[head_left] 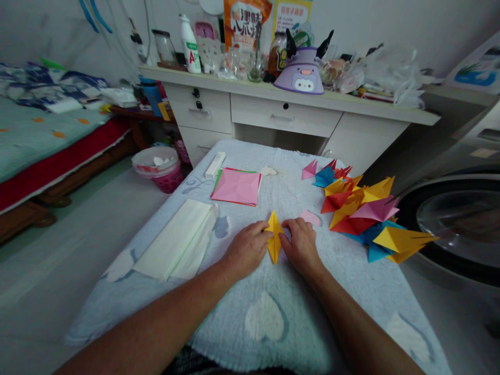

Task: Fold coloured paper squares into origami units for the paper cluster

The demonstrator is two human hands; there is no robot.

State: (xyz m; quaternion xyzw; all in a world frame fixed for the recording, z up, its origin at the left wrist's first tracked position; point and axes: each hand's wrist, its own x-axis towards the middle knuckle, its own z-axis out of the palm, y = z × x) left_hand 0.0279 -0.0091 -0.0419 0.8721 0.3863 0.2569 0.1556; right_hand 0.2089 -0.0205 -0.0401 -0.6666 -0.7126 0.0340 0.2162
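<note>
A yellow paper (275,237), folded into a narrow diamond, lies on the cloth-covered table between my two hands. My left hand (250,245) has its thumb and fingers closed on the paper's left edge. From the right side, my right hand (301,240) grips the opposite edge, its fingers bent and pressed together. Beyond them sits a stack of square coloured papers (237,186), pink on top. To the right stands a cluster of folded paper cranes (351,208) in yellow, red, blue and pink.
White folded tissue (175,239) lies on the left of the tablecloth (230,323), with a small white box (215,165) farther back. A white desk (258,94) crowded with jars and bags stands behind. A pink bin (166,179) is at left, a washing machine (461,208) at right.
</note>
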